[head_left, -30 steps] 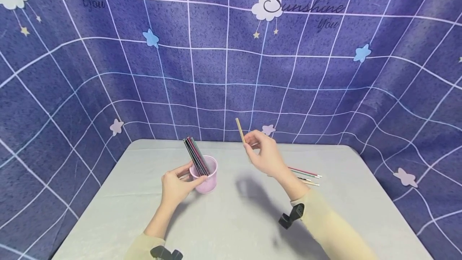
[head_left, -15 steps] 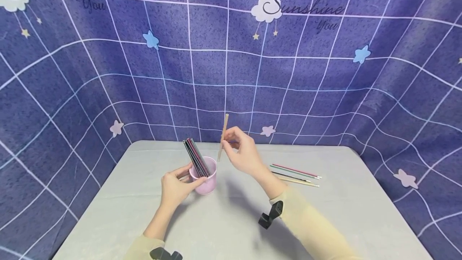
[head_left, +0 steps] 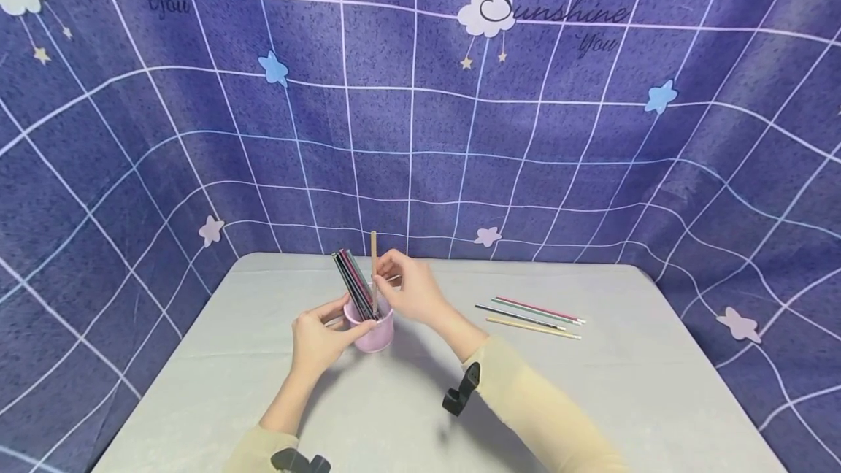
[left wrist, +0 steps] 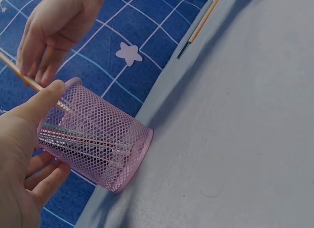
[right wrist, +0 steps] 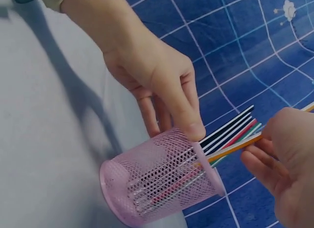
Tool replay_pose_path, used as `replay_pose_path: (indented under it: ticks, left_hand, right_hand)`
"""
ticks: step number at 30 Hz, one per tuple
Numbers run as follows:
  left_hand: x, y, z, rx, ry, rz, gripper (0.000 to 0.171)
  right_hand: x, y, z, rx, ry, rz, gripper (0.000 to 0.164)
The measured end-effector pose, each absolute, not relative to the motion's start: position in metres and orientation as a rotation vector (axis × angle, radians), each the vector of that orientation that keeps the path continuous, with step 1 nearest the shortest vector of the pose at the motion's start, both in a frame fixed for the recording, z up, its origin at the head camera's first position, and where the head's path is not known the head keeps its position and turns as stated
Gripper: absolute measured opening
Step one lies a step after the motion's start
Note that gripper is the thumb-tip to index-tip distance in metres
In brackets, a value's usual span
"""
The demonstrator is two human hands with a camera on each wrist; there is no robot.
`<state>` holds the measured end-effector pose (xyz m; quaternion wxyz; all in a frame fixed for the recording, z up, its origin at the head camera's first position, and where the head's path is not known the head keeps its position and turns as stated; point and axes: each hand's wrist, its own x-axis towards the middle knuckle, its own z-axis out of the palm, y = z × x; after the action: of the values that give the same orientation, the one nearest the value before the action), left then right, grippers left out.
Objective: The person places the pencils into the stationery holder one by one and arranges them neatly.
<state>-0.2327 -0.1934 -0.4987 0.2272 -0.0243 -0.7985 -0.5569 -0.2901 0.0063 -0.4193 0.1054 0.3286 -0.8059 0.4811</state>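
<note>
A pink mesh pencil cup (head_left: 376, 339) stands on the table, left of the middle in the head view. My left hand (head_left: 320, 341) grips it near the rim, thumb at the near side and fingers round the far side. Dark, red and green pencils (head_left: 352, 279) lean to the left inside it. Between thumb and fingertips my right hand (head_left: 415, 292) pinches a yellow pencil (head_left: 374, 250), held nearly upright. In the right wrist view the yellow pencil (right wrist: 234, 148) has its lower end inside the rim, beside the other pencils.
To the right on the grey-white tabletop (head_left: 624, 385) lie a red pencil (head_left: 545, 310), a green one, a black one (head_left: 515, 316) and a yellow one (head_left: 532, 328), roughly side by side. A purple grid-patterned curtain (head_left: 420, 130) surrounds the back and sides.
My right hand has moved left and then down with the yellow pencil, from the open space right of the cup into its mouth. My left hand and the cup have stayed put.
</note>
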Motion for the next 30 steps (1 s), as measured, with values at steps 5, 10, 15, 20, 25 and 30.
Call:
replay_pose_path:
  ticks: [5, 10, 15, 20, 25, 30]
  left_hand:
    - [-0.233, -0.194, -0.496, -0.073, -2.206, -1.529, 0.067]
    - [-0.233, -0.194, -0.496, -0.071, -2.208, -1.516, 0.066]
    - [-0.232, -0.193, -0.498, -0.066, -2.209, -1.513, 0.064]
    - [-0.232, -0.193, -0.499, -0.070, -2.206, -1.520, 0.064]
    - [-0.232, -0.193, -0.500, -0.079, -2.207, -1.519, 0.065]
    - [-0.232, -0.194, -0.500, -0.085, -2.200, -1.529, 0.065]
  right_hand:
    - [-0.295, 0.002, -0.421, 1.027, -2.492, 1.237, 0.008]
    - [-0.301, -0.004, -0.423, 1.086, -2.575, 1.071, 0.008]
    - [-0.304, -0.008, -0.427, 1.128, -2.640, 0.978, 0.007]
    - [-0.307, -0.013, -0.430, 1.134, -2.680, 0.908, 0.005]
    - [-0.307, -0.017, -0.429, 1.130, -2.697, 0.854, 0.005]
    - [-0.309, -0.021, -0.429, 1.138, -2.697, 0.819, 0.006]
